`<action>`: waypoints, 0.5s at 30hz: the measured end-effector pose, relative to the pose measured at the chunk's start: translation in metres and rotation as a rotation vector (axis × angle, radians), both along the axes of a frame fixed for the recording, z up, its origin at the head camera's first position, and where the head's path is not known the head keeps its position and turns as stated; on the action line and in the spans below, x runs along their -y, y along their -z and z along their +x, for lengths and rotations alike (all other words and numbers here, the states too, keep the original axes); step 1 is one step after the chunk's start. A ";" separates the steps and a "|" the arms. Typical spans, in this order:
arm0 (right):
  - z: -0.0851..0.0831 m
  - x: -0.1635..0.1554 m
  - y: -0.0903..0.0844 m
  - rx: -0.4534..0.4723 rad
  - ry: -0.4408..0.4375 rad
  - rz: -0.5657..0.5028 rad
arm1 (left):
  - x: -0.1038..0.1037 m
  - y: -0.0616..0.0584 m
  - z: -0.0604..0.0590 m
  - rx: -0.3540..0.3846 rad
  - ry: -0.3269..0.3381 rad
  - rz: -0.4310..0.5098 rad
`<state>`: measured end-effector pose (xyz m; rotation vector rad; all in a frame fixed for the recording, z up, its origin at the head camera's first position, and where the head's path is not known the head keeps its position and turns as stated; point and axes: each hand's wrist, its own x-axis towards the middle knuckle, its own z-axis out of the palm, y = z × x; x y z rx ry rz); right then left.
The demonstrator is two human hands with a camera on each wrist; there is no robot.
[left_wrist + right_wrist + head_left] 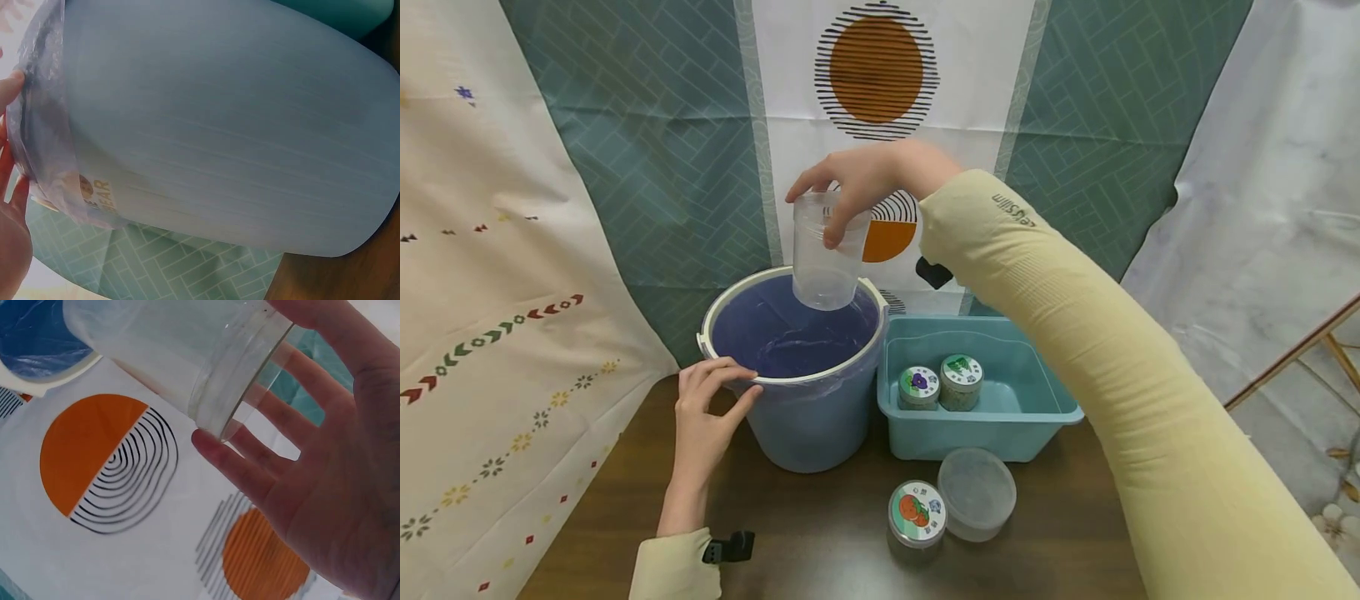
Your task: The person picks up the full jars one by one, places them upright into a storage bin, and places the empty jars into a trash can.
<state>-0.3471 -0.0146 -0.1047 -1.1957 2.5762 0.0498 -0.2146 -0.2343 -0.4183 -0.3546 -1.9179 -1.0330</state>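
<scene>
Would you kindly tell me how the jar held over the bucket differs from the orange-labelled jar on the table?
The held jar is empty, lidless and lifted by the right hand; the orange-labelled jar is lidded, labelled and stands on the table. Both are clear plastic.

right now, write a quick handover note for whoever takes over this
Right hand holds an open clear jar by its rim above the lined bucket; it looks empty. Left hand grips the bucket rim. Two lidded jars stand in the teal bin. One lidded jar and a loose lid sit on the table. Left, likely: recap the held jar, empty the others.
</scene>
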 end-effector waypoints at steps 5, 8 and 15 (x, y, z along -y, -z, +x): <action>-0.009 0.015 0.015 -0.003 0.051 -0.037 | 0.001 -0.001 0.001 -0.015 0.003 0.003; -0.016 0.021 0.029 -0.011 0.079 -0.072 | 0.002 0.000 0.003 0.025 0.012 0.007; -0.035 0.033 0.064 -0.035 0.079 -0.190 | 0.005 0.001 0.002 0.060 0.029 0.005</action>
